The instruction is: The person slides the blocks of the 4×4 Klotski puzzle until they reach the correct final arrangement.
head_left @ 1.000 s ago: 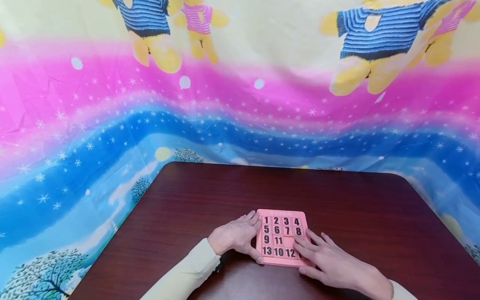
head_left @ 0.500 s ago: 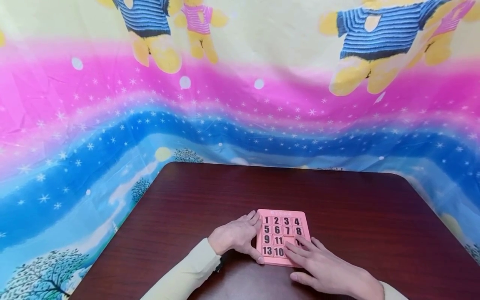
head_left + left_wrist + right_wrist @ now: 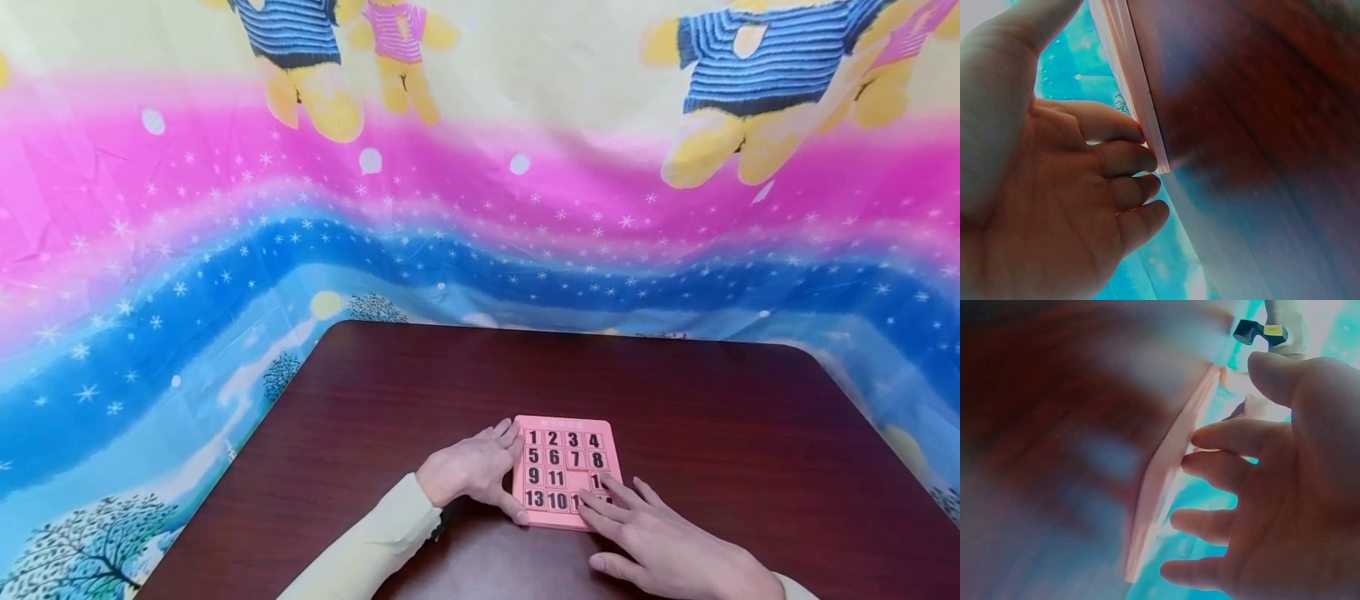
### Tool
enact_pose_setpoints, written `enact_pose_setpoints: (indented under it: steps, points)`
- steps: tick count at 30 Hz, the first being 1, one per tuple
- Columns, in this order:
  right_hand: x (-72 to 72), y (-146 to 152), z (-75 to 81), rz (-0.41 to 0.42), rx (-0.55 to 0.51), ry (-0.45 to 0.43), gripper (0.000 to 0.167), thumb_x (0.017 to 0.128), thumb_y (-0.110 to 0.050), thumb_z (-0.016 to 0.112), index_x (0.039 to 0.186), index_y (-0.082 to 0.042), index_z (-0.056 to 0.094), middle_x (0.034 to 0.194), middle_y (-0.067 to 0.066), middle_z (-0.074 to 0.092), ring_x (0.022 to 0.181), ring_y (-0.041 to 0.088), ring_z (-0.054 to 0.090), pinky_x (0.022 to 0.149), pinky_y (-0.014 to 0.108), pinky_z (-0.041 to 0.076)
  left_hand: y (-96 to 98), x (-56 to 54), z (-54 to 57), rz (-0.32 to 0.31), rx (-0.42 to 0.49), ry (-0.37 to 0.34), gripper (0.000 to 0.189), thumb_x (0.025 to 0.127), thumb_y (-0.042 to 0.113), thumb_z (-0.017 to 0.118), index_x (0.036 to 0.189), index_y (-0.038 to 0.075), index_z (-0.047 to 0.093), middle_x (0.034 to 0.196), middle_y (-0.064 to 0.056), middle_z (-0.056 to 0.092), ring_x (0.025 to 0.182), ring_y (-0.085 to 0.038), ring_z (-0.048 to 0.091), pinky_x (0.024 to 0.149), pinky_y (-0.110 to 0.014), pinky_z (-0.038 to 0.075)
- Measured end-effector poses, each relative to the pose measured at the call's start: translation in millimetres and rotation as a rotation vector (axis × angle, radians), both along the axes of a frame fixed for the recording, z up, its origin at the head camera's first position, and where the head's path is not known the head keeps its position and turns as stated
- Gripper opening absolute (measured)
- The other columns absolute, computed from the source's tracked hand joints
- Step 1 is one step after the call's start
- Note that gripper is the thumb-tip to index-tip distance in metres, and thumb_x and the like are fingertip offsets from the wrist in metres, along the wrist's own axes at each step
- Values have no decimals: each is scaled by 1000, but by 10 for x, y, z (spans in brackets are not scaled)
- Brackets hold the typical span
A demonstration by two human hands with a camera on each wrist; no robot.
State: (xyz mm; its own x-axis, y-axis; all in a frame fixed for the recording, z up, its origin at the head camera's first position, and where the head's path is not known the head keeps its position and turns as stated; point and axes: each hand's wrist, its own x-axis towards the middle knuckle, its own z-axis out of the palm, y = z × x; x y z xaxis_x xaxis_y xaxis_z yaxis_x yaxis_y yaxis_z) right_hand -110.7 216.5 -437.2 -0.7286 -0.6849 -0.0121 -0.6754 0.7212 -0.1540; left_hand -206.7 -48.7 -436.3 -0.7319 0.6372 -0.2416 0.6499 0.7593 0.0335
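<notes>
A pink number slide puzzle (image 3: 555, 518) lies flat on the dark wooden table, its black-numbered tiles facing up. One vacant slot shows in the third row, right of the 11 tile (image 3: 556, 477). My left hand (image 3: 476, 475) holds the frame's left side, with fingertips at the upper edge and thumb by the near corner. The left wrist view shows those fingers lightly bent against the board's edge. My right hand (image 3: 660, 533) rests extended fingers over the lower right tiles, hiding part of their numbers. Its thumb is apart from the puzzle, over the table.
The brown table (image 3: 420, 392) has rounded far corners. Behind it hangs a cloth (image 3: 480, 225) printed with bears, snowflakes and trees. A black wrist device with a yellow label (image 3: 1266, 331) appears on the other arm in the right wrist view.
My right hand slid left across the lower tiles, then shifted slightly back right, partly uncovering a tile at the third row's right end. My left hand stays at the frame.
</notes>
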Motion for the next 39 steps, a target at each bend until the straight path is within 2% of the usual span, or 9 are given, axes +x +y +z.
enact_pose_setpoints:
  steps: [6, 12, 17, 24, 28, 30, 32, 37, 39]
  points:
    - [-74, 5, -32, -11, 15, 31, 61, 97, -58, 46, 141, -17, 55, 148, 5, 52, 140, 42, 40, 104, 74, 32, -9, -1, 4, -2, 6, 3, 117, 68, 75, 71, 153, 6, 32, 163, -12, 23, 153, -26, 18, 125, -35, 24]
    - [-209, 5, -55, -57, 10, 2, 60, 96, -57, 49, 141, -18, 55, 148, 4, 52, 141, 42, 38, 105, 75, 30, 1, -4, 12, -2, 9, -2, 117, 68, 75, 71, 153, 5, 32, 163, -13, 22, 153, -26, 18, 125, -36, 24]
    - [-257, 15, -65, -53, 5, 6, 60, 96, -57, 49, 142, -18, 54, 148, 5, 51, 141, 43, 38, 104, 75, 30, -1, 2, 10, 1, 17, -8, 117, 68, 74, 72, 153, 4, 32, 163, -14, 21, 153, -27, 18, 125, -36, 24]
    - [-207, 96, 7, 16, -90, 150, 51, 98, -51, 51, 136, -18, 60, 141, 4, 59, 134, 37, 50, 101, 67, 41, -12, 0, -1, 3, 20, -8, 118, 67, 75, 71, 153, 5, 31, 164, -13, 20, 153, -26, 17, 125, -35, 24]
    - [-170, 202, 71, -12, -79, 88, 53, 98, -54, 48, 137, -21, 60, 142, 4, 58, 133, 38, 50, 101, 71, 37, -4, -2, 3, 11, 15, -11, 118, 68, 75, 71, 154, 5, 30, 164, -13, 20, 153, -26, 17, 125, -34, 24]
    - [-135, 266, 71, -43, -62, 22, 56, 97, -57, 47, 139, -21, 58, 144, 4, 56, 136, 41, 46, 101, 74, 34, 2, -1, -1, 8, 15, -9, 118, 68, 75, 71, 154, 6, 30, 164, -12, 21, 153, -26, 17, 125, -34, 24]
    - [-96, 321, 47, -55, -57, 7, 57, 96, -58, 48, 139, -21, 58, 145, 4, 56, 136, 42, 44, 100, 75, 33, 3, -2, -2, 5, 14, -8, 118, 68, 75, 71, 154, 6, 30, 164, -12, 21, 153, -26, 17, 125, -34, 24]
    - [-8, 386, -3, -36, -48, 90, 57, 95, -58, 52, 136, -20, 60, 142, 3, 58, 134, 42, 47, 98, 71, 37, 6, 1, -2, 9, 14, -13, 118, 67, 75, 71, 154, 5, 30, 164, -12, 20, 153, -26, 17, 125, -34, 23]
    - [6, 391, -14, -34, -42, 97, 58, 94, -59, 51, 136, -20, 61, 142, 2, 58, 135, 42, 46, 99, 70, 37, 12, 2, -8, 11, 12, -15, 118, 67, 75, 72, 154, 6, 30, 164, -12, 20, 153, -25, 17, 125, -34, 23]
